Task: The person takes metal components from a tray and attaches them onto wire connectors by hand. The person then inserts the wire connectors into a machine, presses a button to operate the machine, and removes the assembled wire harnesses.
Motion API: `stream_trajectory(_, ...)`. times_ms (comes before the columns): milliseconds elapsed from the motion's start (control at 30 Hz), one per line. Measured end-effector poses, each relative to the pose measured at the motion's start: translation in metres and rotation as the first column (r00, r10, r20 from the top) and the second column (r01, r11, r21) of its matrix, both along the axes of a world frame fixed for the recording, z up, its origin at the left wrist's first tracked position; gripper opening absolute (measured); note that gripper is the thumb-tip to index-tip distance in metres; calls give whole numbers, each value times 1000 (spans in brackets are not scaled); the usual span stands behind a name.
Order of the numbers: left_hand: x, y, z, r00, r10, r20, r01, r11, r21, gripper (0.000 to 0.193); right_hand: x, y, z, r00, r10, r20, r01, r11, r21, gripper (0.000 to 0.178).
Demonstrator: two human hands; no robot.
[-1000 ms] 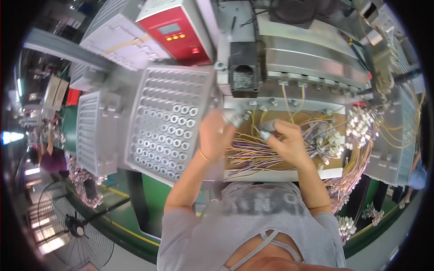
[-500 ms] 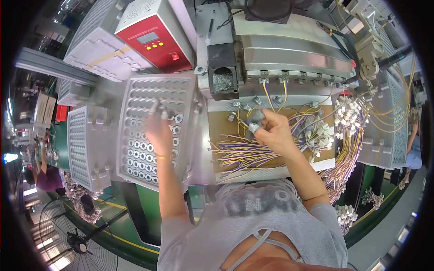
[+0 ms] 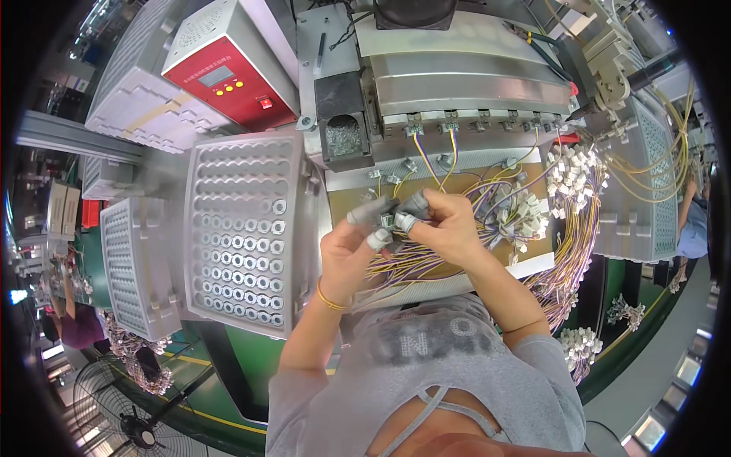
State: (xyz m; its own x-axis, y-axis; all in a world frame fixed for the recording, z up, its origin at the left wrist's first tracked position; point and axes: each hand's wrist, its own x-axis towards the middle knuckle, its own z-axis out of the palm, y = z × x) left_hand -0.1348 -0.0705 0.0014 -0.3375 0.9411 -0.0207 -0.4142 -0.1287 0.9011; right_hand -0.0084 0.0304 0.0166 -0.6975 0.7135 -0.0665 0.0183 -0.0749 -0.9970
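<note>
My left hand and my right hand meet over the work board, with grey covers on the thumbs and fingers. Between their fingertips is a small green-and-metal part, pinched by the left thumb and finger. The right thumb and finger are closed right beside it; what they hold is hidden. Yellow and purple wires lie in a bundle under the hands. White connectors are heaped to the right. On the left stands a pale tray with rows of round metal parts in its nearer pockets.
Behind the board is a metal fixture with small sockets along its front, two carrying wires. A black box of clear bits stands beside it. A red-and-white control box is at back left. Wire bundles hang at the right edge.
My left hand has come from above the tray to the board, meeting my right hand. The right hand stays over the wires, fingers closed. The view has shifted slightly.
</note>
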Motion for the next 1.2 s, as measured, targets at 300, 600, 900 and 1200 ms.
stream_trajectory(300, 5, 5, -1, 904, 126, -408, -85, 989, 117, 29, 5, 7, 12, 996, 47, 79, -83, 827, 556, 11)
stream_trajectory(600, 9, 17, 1, 969, 38, 244, -36, 999, -16, 24, 1, 11, 24, 977, 111, 184, -131, 986, 103, 7)
stream_trajectory(900, 5, 17, -41, 411, -145, -900, 150, 985, -90, 31, 35, 63, -19, 802, -595, -55, 594, 804, -44, 4)
stream_trajectory(1200, -9, 15, -21, 319, -111, -941, 177, 983, -56, 15, 33, 79, -22, 738, -673, -58, 666, 739, -105, 9)
